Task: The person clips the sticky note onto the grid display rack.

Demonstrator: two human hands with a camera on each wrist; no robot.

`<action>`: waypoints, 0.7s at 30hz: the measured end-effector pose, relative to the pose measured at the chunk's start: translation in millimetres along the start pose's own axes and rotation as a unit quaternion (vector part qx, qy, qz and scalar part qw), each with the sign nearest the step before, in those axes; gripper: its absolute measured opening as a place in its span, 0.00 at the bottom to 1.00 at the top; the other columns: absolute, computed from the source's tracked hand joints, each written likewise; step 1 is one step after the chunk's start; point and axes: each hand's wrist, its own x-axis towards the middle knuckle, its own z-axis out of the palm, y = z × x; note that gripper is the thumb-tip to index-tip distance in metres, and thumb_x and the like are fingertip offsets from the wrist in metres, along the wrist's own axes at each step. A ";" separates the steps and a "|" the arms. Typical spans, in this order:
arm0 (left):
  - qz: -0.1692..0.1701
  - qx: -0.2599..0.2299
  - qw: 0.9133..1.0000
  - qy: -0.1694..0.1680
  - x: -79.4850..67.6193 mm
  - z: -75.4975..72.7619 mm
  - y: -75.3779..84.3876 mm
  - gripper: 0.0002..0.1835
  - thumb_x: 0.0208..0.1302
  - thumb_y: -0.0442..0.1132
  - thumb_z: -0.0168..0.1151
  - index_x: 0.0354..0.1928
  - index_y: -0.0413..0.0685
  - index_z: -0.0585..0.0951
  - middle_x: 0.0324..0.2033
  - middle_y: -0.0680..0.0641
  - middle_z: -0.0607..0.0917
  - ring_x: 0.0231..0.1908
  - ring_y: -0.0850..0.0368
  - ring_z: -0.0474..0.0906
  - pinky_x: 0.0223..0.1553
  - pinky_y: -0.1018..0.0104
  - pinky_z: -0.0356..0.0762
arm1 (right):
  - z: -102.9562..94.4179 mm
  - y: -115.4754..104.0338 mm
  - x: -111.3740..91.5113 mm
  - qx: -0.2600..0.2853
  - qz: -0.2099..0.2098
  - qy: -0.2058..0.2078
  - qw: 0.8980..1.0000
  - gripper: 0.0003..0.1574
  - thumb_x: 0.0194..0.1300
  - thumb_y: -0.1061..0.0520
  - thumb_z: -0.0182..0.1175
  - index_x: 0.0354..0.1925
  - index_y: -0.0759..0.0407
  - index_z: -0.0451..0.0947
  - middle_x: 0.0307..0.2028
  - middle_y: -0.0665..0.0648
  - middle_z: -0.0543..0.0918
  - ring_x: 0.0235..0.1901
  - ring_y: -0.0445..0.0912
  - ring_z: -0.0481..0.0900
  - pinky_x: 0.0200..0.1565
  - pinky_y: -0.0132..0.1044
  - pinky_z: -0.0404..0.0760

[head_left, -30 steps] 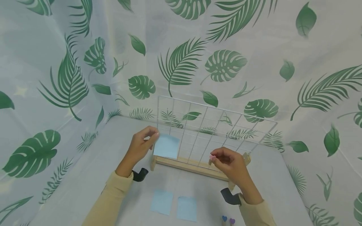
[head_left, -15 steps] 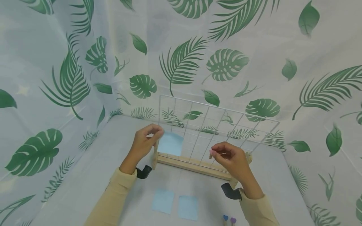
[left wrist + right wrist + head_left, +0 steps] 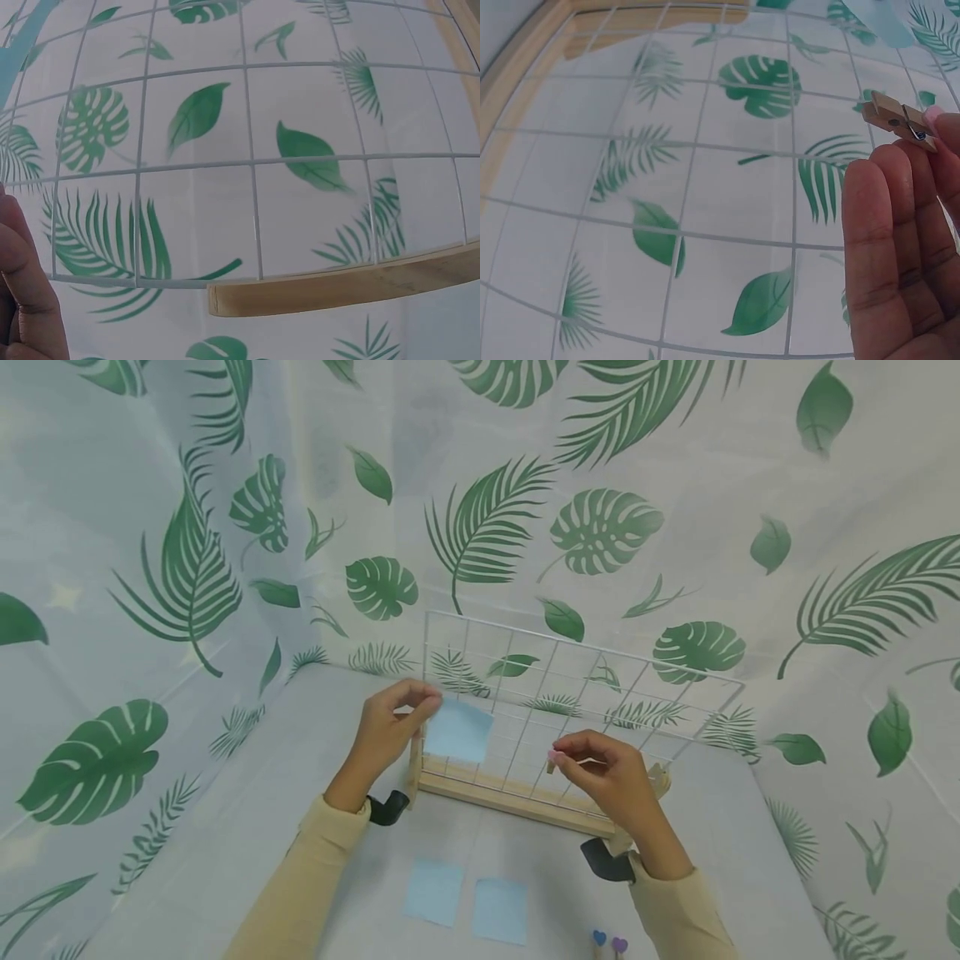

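Note:
My left hand (image 3: 393, 727) pinches the upper left corner of a light blue paper square (image 3: 459, 731) between thumb and fingertips. The paper stands against the left end of a white wire grid (image 3: 253, 161), above its wooden base (image 3: 510, 802). In the left wrist view only a sliver of the paper (image 3: 16, 49) shows at the upper left. To the right, in front of the grid, my right hand (image 3: 607, 772) pinches a small wooden clothespin (image 3: 892, 116) with a pink decoration. The clothespin's jaws point away from the fingers, toward the paper's side, clipped to nothing.
Two more blue paper squares (image 3: 433, 892) (image 3: 500, 910) lie on the white tabletop in front of the stand. Near the front edge are two clothespins, one with a blue heart (image 3: 599, 937) and one with a purple heart (image 3: 619, 944). Leaf-printed sheeting (image 3: 480, 527) surrounds the table.
The left hand has raised the blue paper and shifted it slightly right along the grid. The right hand has risen a little and moved slightly left with the clothespin.

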 end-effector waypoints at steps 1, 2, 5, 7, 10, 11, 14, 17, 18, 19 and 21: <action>0.001 -0.002 1.000 0.000 0.5 0.0 0.6 0.06 0.76 0.35 0.70 0.47 0.38 0.87 0.40 0.43 0.89 0.37 0.59 0.81 0.31 0.65 0.86 | 0.1 0.1 0.8 -0.002 -0.001 0.000 1.000 0.08 0.67 0.74 0.70 0.43 0.67 0.87 0.36 0.63 0.90 0.34 0.37 0.86 0.39 0.25 0.88; 0.003 -0.004 1.000 0.000 1.1 0.2 0.7 0.06 0.75 0.35 0.70 0.47 0.38 0.87 0.40 0.43 0.89 0.37 0.60 0.81 0.31 0.65 0.86 | 0.4 -0.1 1.7 -0.003 -0.002 0.000 1.000 0.08 0.67 0.74 0.70 0.43 0.67 0.87 0.36 0.64 0.90 0.35 0.37 0.86 0.39 0.26 0.88; 0.002 -0.012 1.000 0.003 2.2 0.2 1.8 0.06 0.75 0.35 0.70 0.47 0.38 0.87 0.40 0.43 0.89 0.38 0.60 0.82 0.31 0.69 0.85 | 1.2 -1.0 4.8 -0.010 -0.006 0.000 1.000 0.07 0.67 0.73 0.70 0.42 0.67 0.87 0.36 0.64 0.90 0.35 0.36 0.87 0.40 0.25 0.88; 0.000 -0.018 1.000 0.005 2.7 0.1 2.2 0.07 0.75 0.35 0.70 0.47 0.38 0.87 0.40 0.42 0.89 0.38 0.60 0.82 0.30 0.70 0.85 | 1.8 -1.8 6.8 -0.015 -0.009 -0.001 1.000 0.07 0.67 0.73 0.70 0.42 0.67 0.87 0.36 0.64 0.90 0.35 0.36 0.87 0.40 0.25 0.88; -0.004 -0.024 1.000 0.005 2.7 0.1 2.3 0.07 0.75 0.35 0.70 0.47 0.38 0.87 0.40 0.42 0.89 0.37 0.60 0.82 0.30 0.70 0.85 | 2.9 -3.4 9.5 -0.020 -0.011 -0.003 1.000 0.07 0.67 0.73 0.70 0.42 0.66 0.88 0.36 0.62 0.91 0.35 0.36 0.87 0.41 0.26 0.88; -0.005 -0.024 1.000 0.005 2.9 0.1 2.1 0.07 0.76 0.35 0.70 0.48 0.38 0.87 0.40 0.42 0.89 0.37 0.60 0.82 0.30 0.70 0.85 | 3.1 -3.8 10.5 -0.021 -0.012 -0.005 1.000 0.07 0.67 0.72 0.70 0.42 0.66 0.88 0.36 0.61 0.91 0.35 0.36 0.88 0.41 0.26 0.88; -0.007 -0.024 1.000 0.002 3.5 -0.1 1.7 0.07 0.76 0.35 0.69 0.48 0.38 0.87 0.40 0.42 0.89 0.36 0.59 0.81 0.30 0.70 0.85 | 3.8 -5.3 13.3 -0.022 -0.017 -0.009 1.000 0.07 0.68 0.73 0.70 0.42 0.65 0.88 0.36 0.60 0.91 0.36 0.37 0.88 0.41 0.26 0.88; -0.008 -0.023 1.000 -0.001 5.4 0.0 2.9 0.07 0.76 0.35 0.69 0.48 0.38 0.87 0.40 0.42 0.89 0.36 0.58 0.81 0.29 0.70 0.85 | 4.1 -6.7 16.6 -0.026 -0.024 -0.010 0.999 0.07 0.68 0.73 0.70 0.42 0.65 0.88 0.35 0.60 0.91 0.35 0.38 0.88 0.41 0.26 0.88; -0.008 -0.023 1.000 -0.001 6.2 0.1 3.3 0.07 0.76 0.35 0.69 0.48 0.38 0.87 0.40 0.42 0.88 0.36 0.58 0.81 0.29 0.70 0.85 | 4.1 -7.1 17.6 -0.028 -0.026 -0.010 0.999 0.07 0.68 0.72 0.70 0.42 0.65 0.88 0.35 0.61 0.91 0.35 0.38 0.88 0.41 0.25 0.87; -0.007 -0.022 1.000 -0.002 7.0 0.2 3.9 0.07 0.76 0.35 0.69 0.48 0.38 0.87 0.40 0.42 0.88 0.36 0.58 0.81 0.29 0.70 0.85 | 4.0 -7.5 18.6 -0.029 -0.027 -0.010 0.999 0.06 0.68 0.72 0.70 0.42 0.66 0.88 0.35 0.61 0.91 0.35 0.37 0.88 0.41 0.25 0.87; -0.005 -0.019 1.000 -0.002 8.5 0.5 5.3 0.07 0.76 0.35 0.69 0.47 0.38 0.87 0.40 0.43 0.88 0.37 0.58 0.81 0.29 0.70 0.85 | 3.7 -8.4 20.6 -0.032 -0.029 -0.009 0.999 0.06 0.68 0.72 0.70 0.41 0.66 0.88 0.35 0.62 0.91 0.36 0.36 0.87 0.41 0.25 0.87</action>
